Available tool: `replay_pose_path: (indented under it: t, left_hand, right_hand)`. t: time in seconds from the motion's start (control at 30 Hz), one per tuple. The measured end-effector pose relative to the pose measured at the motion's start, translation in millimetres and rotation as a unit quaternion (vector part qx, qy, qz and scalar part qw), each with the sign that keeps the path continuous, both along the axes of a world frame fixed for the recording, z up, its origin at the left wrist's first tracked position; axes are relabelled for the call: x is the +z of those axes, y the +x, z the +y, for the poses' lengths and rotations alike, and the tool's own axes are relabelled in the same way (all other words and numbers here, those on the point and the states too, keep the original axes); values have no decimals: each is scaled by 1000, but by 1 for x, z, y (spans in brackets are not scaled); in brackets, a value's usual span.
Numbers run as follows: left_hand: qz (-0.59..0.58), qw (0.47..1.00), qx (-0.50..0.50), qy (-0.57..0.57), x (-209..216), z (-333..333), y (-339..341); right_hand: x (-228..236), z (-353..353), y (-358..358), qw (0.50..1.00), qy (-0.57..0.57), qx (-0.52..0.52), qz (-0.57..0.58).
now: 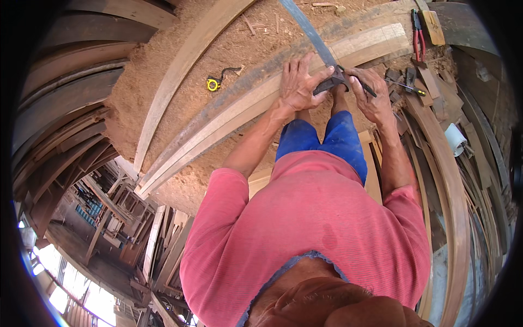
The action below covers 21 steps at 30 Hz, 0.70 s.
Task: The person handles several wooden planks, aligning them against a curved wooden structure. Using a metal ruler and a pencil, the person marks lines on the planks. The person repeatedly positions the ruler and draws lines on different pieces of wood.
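A long light wooden board (239,117) lies across the space before me. Over it rests a square with a long blue-grey blade (310,35) and a dark stock, the blade pointing away from me. My left hand (299,84) is closed on the square, its thumb at the stock and its fingers spread over the board. My right hand (375,94) pinches a slim dark marking tool (364,87), which looks like a pencil or pen, beside the stock. Its tip is hard to make out.
A yellow tape measure (213,84) lies on the sawdust floor. At the right are red-handled pliers (418,43), a wooden block (433,27), a screwdriver (418,92) and a white cup (455,139). A curved timber (180,82) lies farther left. Stacked planks (71,82) line the left side.
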<state>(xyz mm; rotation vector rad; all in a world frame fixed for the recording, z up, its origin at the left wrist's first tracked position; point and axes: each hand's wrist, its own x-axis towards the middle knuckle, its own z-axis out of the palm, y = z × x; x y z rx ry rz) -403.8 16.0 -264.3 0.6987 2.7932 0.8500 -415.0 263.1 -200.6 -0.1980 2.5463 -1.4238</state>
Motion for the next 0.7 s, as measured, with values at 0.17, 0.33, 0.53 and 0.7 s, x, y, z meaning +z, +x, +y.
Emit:
replay_pose_path:
  t: [0.17, 0.33, 0.53, 0.7]
  left_hand:
    - [0, 1000, -4, 1, -1, -1, 0]
    - [8, 1000, -2, -16, 3, 1, 1]
    - [-117, 987, 50, 99, 9, -38, -12]
    - [-286, 954, 58, -70, 21, -163, 18]
  right_hand:
    - [-6, 17, 18, 981, 159, 47, -104]
    - [-58, -17, 41, 972, 14, -57, -227]
    - [-109, -70, 79, 807, -409, -352, -240]
    - [-92, 1, 99, 858, -279, -399, -164]
